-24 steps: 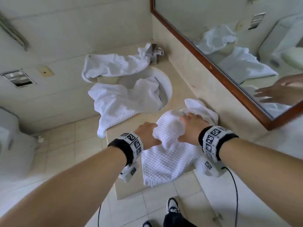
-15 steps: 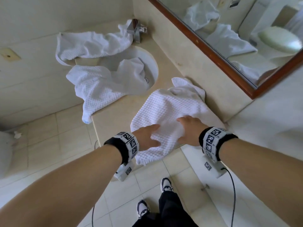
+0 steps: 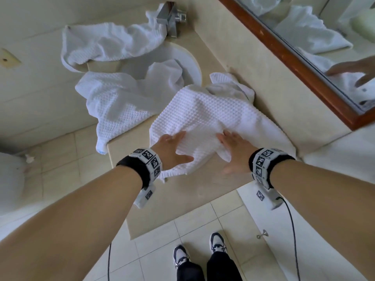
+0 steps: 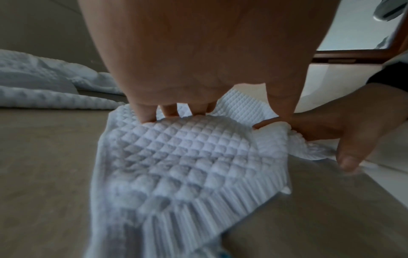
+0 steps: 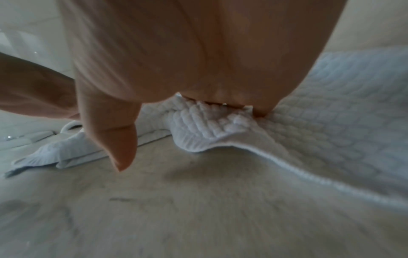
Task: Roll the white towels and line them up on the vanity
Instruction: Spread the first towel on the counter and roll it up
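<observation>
A white waffle towel (image 3: 203,110) lies spread on the beige vanity counter (image 3: 192,199), its ribbed near end bunched between my hands. My left hand (image 3: 174,142) rests on that near end with straight fingers; in the left wrist view its fingertips (image 4: 145,118) press down on the towel (image 4: 187,157). My right hand (image 3: 231,142) lies flat beside it. Its fingers push at a raised fold of the towel (image 5: 331,122) and its thumb (image 5: 119,148) hangs free. Neither hand grips the cloth.
A second white towel (image 3: 113,98) drapes from the round sink (image 3: 192,59) over the counter's left edge. A third (image 3: 105,41) lies crumpled by the chrome faucet (image 3: 170,17). A wood-framed mirror (image 3: 284,49) runs along the right wall. Tiled floor and my shoes (image 3: 217,242) are below.
Both hands have slid back along the towel toward me, and their curled fingers have straightened. The towel now lies more spread out on the counter.
</observation>
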Demonstrator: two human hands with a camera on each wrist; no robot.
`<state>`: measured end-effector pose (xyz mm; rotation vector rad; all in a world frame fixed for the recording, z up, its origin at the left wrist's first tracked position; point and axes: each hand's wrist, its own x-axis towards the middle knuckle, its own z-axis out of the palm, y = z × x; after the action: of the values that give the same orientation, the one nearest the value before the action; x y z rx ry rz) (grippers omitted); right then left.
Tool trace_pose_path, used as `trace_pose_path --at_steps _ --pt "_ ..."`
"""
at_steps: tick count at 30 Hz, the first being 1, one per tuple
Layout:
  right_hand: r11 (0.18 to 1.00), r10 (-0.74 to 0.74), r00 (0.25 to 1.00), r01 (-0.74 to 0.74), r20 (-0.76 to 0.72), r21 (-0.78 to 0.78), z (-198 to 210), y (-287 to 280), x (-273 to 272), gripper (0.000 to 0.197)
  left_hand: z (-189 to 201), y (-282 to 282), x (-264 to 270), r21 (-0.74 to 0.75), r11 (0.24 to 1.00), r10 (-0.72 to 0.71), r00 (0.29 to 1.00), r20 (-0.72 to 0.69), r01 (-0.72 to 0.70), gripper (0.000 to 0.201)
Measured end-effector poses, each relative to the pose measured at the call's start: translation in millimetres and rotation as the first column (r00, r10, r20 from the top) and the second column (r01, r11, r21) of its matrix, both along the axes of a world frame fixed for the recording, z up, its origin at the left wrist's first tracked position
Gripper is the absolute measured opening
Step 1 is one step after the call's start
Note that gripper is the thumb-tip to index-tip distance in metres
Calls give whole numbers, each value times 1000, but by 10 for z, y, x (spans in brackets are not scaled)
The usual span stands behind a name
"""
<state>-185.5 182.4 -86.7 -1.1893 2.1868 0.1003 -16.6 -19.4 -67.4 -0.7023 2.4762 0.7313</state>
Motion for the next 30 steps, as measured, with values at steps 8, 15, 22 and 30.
trace_pose_path --at_steps 8,15,22,30 --pt "871 -150 988 152 41 -467 10 194 20 41 -30 247 40 -54 998 -29 947 -320 13 66" --pt "856 -198 979 201 56 -476 13 517 187 49 -240 424 139 99 995 5 964 -265 22 64" --pt "921 -121 992 130 47 -367 -58 690 358 62 -321 437 294 -5 996 83 979 -188 -86 69" --pt "924 -67 997 74 30 -374 -92 821 392 54 -235 470 476 195 933 338 924 -180 -303 39"
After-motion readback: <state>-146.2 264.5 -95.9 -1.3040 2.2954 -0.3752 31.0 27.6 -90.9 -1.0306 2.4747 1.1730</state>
